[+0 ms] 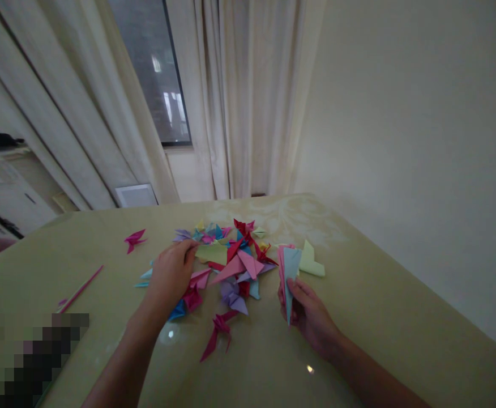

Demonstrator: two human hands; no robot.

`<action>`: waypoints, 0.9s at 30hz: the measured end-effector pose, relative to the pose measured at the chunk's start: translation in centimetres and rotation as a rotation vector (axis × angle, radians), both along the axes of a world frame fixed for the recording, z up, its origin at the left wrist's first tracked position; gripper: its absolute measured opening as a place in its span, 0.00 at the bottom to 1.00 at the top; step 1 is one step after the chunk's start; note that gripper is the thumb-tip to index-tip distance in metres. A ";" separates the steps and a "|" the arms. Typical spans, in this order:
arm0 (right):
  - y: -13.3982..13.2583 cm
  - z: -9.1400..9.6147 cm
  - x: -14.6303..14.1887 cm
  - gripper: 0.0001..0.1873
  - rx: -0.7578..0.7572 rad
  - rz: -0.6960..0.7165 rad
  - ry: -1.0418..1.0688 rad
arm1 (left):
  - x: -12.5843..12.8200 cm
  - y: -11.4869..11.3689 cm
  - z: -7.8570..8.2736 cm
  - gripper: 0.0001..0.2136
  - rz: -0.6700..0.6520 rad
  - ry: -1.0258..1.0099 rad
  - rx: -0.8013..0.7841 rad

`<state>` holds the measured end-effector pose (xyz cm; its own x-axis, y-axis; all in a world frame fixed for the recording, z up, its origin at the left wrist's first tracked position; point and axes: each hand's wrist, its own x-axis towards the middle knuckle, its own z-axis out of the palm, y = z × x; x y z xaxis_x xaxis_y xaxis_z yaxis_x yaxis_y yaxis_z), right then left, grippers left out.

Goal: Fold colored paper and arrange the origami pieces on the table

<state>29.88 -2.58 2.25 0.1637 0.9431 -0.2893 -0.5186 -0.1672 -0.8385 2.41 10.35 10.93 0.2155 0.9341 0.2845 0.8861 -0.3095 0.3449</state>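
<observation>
My left hand (174,269) is closed, its fingertips at the near end of a yellow-green folded paper (214,253) over the left side of the pile. My right hand (311,311) grips a flat bundle of folded papers (290,272), light blue in front with pink behind, held upright. Between the hands lies a heap of origami paper cranes (233,289) in pink, red, purple and blue. Just beyond the bundle rests a pale green folded paper (311,260). A dark pink crane (218,331) lies nearest me.
Apart from the heap, a magenta crane (135,241) lies at the left of the table (265,379). A thin pink stick-like object (80,289) is also on the left, beside a pixelated area. Curtains (256,102) hang behind the table, and a wall (422,141) runs along the right.
</observation>
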 end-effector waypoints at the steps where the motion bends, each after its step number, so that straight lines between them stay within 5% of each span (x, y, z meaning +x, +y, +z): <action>1: 0.0 0.0 0.0 0.31 0.000 -0.003 -0.002 | 0.0 0.1 -0.3 0.17 -0.026 0.002 -0.046; 6: -0.1 0.1 0.1 0.31 0.005 -0.016 -0.004 | 0.3 0.5 -1.5 0.17 -0.141 -0.018 -0.164; 10: -0.2 -0.1 0.2 0.31 -0.007 -0.020 -0.007 | 0.7 0.5 -1.3 0.19 -0.097 -0.129 -0.154; 16: -0.1 -0.3 0.2 0.30 0.001 -0.016 -0.022 | 2.2 -0.1 -2.3 0.14 -0.151 0.197 -0.239; 27: -0.2 -0.4 0.1 0.29 0.058 0.044 -0.032 | 3.7 -1.1 -4.7 0.12 -0.202 0.448 -0.328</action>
<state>30.00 -2.77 1.86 0.1298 0.9646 -0.2295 -0.4846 -0.1402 -0.8634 6.12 9.24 6.20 0.4306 0.8860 -0.1720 0.9023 -0.4275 0.0564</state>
